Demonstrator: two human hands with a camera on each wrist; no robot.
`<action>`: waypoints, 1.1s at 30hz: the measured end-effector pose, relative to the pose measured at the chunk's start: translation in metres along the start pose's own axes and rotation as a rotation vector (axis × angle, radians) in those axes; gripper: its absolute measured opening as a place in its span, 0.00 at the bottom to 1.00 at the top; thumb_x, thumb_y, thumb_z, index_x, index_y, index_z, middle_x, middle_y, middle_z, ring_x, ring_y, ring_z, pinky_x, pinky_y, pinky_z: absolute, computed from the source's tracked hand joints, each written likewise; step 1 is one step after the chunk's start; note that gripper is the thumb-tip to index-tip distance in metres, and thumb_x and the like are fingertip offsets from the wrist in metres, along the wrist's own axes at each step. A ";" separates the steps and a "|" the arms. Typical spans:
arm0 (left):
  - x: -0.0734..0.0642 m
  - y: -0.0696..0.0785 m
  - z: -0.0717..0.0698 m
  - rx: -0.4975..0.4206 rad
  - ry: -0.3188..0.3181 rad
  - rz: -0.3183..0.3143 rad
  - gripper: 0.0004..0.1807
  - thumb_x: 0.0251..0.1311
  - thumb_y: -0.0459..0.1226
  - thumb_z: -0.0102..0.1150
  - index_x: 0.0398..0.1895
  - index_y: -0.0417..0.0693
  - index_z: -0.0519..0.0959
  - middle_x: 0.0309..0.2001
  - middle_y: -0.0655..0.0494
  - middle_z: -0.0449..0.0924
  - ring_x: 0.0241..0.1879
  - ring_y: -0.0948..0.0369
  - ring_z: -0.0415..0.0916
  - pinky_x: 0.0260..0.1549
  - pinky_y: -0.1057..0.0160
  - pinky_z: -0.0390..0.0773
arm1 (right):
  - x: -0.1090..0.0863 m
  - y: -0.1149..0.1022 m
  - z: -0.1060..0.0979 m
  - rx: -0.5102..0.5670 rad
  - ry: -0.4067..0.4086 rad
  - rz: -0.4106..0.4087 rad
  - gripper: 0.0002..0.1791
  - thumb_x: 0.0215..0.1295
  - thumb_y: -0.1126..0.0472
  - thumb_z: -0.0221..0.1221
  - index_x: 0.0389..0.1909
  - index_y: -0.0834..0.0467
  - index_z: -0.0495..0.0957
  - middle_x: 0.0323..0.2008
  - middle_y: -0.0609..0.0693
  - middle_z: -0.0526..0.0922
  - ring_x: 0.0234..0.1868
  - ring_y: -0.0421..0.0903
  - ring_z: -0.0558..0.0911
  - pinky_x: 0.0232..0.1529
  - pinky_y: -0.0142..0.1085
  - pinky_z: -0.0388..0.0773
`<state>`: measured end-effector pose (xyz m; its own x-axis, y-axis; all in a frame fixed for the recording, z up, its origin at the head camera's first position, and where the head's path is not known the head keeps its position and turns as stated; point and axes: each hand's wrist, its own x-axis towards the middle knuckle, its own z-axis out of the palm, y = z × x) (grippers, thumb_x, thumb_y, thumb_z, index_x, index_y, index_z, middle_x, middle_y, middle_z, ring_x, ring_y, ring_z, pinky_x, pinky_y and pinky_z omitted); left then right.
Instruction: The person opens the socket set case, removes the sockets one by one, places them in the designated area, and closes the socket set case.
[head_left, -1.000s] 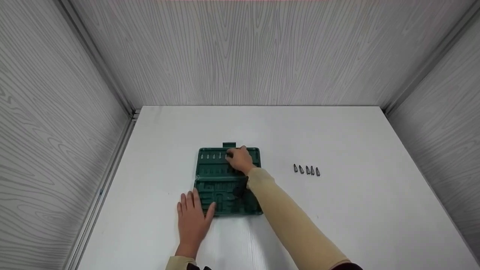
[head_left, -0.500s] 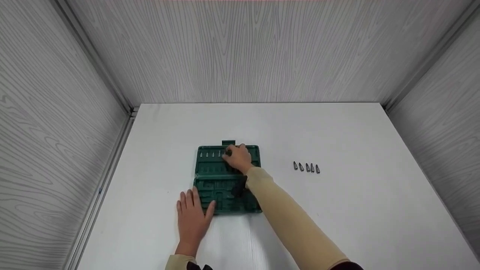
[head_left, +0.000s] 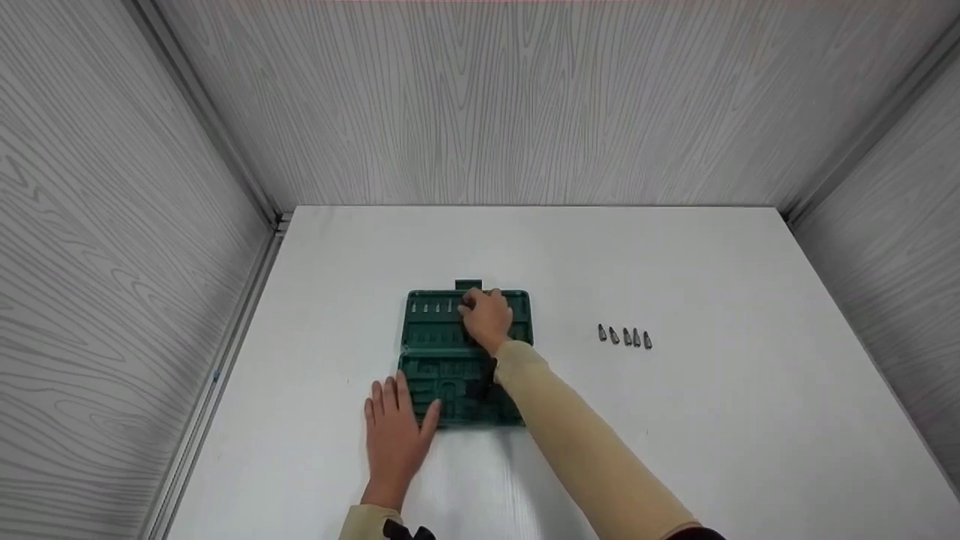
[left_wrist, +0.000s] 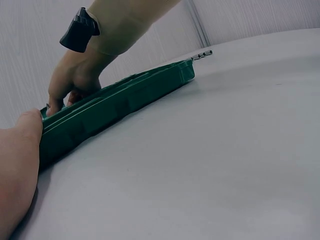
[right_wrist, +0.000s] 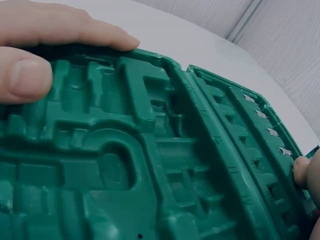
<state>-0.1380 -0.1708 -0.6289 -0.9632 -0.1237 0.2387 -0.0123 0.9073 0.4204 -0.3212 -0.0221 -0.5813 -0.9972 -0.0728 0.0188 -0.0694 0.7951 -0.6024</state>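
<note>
1. shifted slightly right, head view: open green plastic case (head_left: 431,328), centre, touched by straight-fingered left hand (head_left: 395,435); five dark metal bits (head_left: 627,337), right.
2. left wrist: right hand (left_wrist: 75,81), upper left, bent into case; can't tell its grip.
3. right wrist: silver metal pieces (right_wrist: 273,132), right.

The head view looks forward and down from high over the table's (head_left: 697,262) near side, the most distant, reaching both far corners. The left wrist view sits low and close off the green case's (head_left: 435,328) near left corner, facing forward and right. The right wrist view, nearest, looks down across the case towards its left edge. Head and left wrist share the loose bits (head_left: 627,337).
</note>
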 end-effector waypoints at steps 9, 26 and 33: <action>0.002 -0.001 0.002 0.002 -0.011 0.000 0.48 0.61 0.66 0.35 0.71 0.38 0.51 0.66 0.37 0.57 0.68 0.43 0.44 0.64 0.44 0.44 | 0.002 0.005 -0.007 0.113 -0.010 -0.006 0.13 0.68 0.54 0.54 0.50 0.52 0.76 0.45 0.52 0.73 0.44 0.48 0.74 0.50 0.45 0.67; 0.005 0.003 -0.002 -0.014 -0.032 0.001 0.48 0.61 0.65 0.38 0.71 0.38 0.50 0.67 0.36 0.55 0.69 0.42 0.43 0.64 0.44 0.43 | -0.008 0.020 -0.031 0.231 -0.113 -0.204 0.12 0.69 0.56 0.52 0.48 0.59 0.73 0.43 0.50 0.76 0.42 0.44 0.75 0.43 0.40 0.73; 0.002 0.000 0.001 -0.015 -0.037 -0.005 0.48 0.61 0.65 0.38 0.71 0.38 0.50 0.67 0.36 0.55 0.69 0.42 0.42 0.64 0.44 0.42 | -0.014 0.037 -0.047 0.252 -0.130 -0.236 0.11 0.67 0.55 0.55 0.44 0.57 0.75 0.43 0.50 0.77 0.42 0.44 0.76 0.44 0.40 0.73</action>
<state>-0.1403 -0.1711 -0.6293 -0.9724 -0.1126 0.2043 -0.0129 0.9004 0.4348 -0.3116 0.0359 -0.5665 -0.9413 -0.3255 0.0891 -0.2719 0.5751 -0.7716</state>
